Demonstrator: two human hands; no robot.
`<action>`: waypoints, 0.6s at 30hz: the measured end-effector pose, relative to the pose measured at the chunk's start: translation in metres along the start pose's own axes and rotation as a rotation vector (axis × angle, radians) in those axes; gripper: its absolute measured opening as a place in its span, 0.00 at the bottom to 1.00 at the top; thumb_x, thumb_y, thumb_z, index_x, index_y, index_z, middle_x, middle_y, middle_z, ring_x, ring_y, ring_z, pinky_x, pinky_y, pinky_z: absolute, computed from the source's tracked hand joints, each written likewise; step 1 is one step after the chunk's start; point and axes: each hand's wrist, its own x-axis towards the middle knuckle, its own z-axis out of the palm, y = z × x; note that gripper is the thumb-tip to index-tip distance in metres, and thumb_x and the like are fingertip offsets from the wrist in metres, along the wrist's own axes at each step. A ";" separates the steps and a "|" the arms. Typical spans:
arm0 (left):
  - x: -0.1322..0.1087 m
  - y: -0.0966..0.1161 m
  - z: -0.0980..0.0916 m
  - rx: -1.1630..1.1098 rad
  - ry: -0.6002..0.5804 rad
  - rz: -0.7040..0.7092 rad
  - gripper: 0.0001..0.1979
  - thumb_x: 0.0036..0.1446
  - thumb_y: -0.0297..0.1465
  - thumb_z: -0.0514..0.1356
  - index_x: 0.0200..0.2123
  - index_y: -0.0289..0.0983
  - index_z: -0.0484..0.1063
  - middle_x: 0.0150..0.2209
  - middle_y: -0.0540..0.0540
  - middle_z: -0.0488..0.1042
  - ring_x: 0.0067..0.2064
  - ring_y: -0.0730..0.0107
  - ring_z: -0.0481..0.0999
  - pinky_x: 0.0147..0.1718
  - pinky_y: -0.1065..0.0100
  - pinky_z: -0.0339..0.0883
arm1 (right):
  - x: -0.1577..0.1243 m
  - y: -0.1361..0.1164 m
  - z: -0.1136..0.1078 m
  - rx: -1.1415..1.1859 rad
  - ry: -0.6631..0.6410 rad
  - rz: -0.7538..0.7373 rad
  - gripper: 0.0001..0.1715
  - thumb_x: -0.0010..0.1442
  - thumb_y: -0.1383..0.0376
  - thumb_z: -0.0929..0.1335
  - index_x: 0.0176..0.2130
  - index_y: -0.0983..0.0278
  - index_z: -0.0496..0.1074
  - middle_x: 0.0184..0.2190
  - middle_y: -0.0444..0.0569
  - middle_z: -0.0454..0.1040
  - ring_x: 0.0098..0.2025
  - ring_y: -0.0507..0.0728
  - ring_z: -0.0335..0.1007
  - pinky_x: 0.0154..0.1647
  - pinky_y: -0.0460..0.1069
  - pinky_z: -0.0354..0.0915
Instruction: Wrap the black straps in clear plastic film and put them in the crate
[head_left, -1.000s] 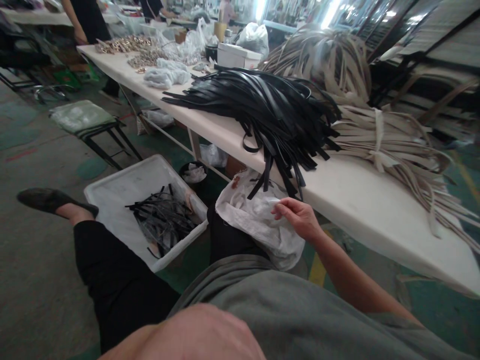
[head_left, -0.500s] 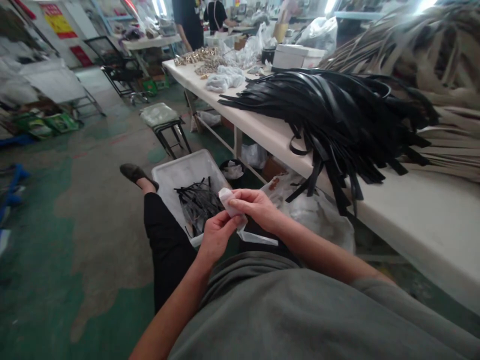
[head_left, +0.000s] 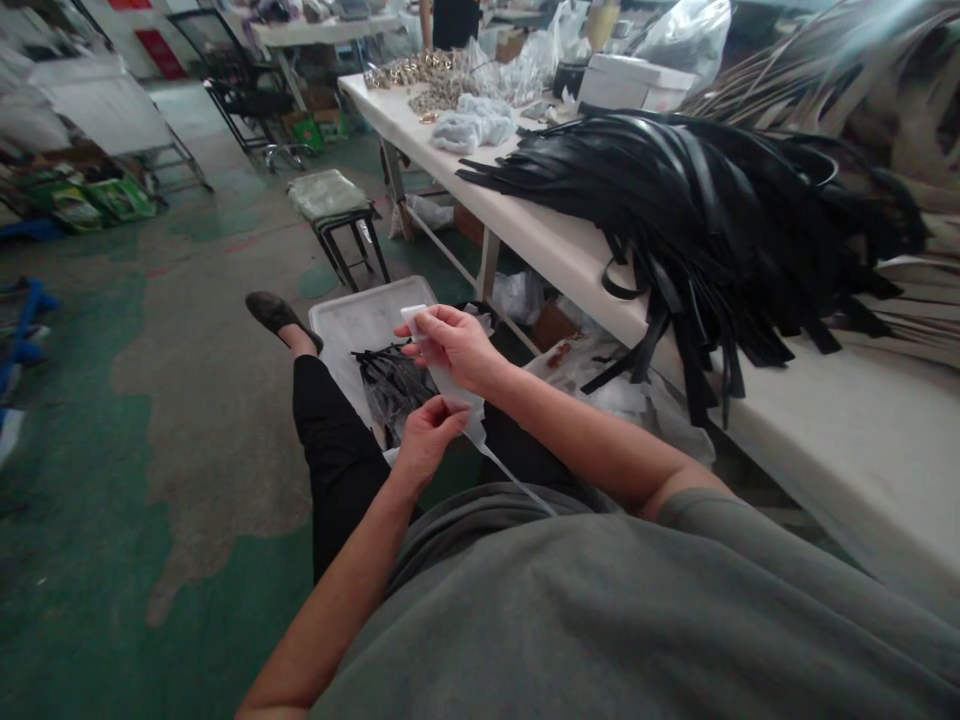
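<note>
A thin white strip (head_left: 448, 385), paper or plastic film, stretches between my hands over my lap. Its upper end is pinched by my right hand (head_left: 461, 345), thumb on top. Lower down, my left hand (head_left: 426, 438) grips the strip's edge between thumb and fingertips. A narrow tail of it trails toward my shirt. Just beyond my hands stands a white plastic bin (head_left: 341, 320) on the floor, with black strips (head_left: 394, 385) lying inside; my hands hide part of it.
To my right runs a long white table (head_left: 555, 240), with a heap of black straps (head_left: 675, 200) overhanging its edge. Beige straps (head_left: 795, 60), a white box (head_left: 630, 82) and plastic bags lie behind. A padded stool (head_left: 330, 195) stands past the bin.
My right hand has moved up and away from my left, so the white strip, bunched before, now lies drawn out between them. The view has tilted down slightly.
</note>
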 end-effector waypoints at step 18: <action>-0.017 -0.043 -0.024 0.189 -0.194 -0.258 0.23 0.37 0.49 0.70 0.28 0.37 0.75 0.23 0.49 0.70 0.27 0.69 0.67 0.29 0.67 0.62 | 0.080 -0.006 -0.016 -0.057 0.112 -0.016 0.17 0.60 0.54 0.71 0.31 0.62 0.64 0.23 0.41 0.74 0.20 0.47 0.65 0.20 0.42 0.59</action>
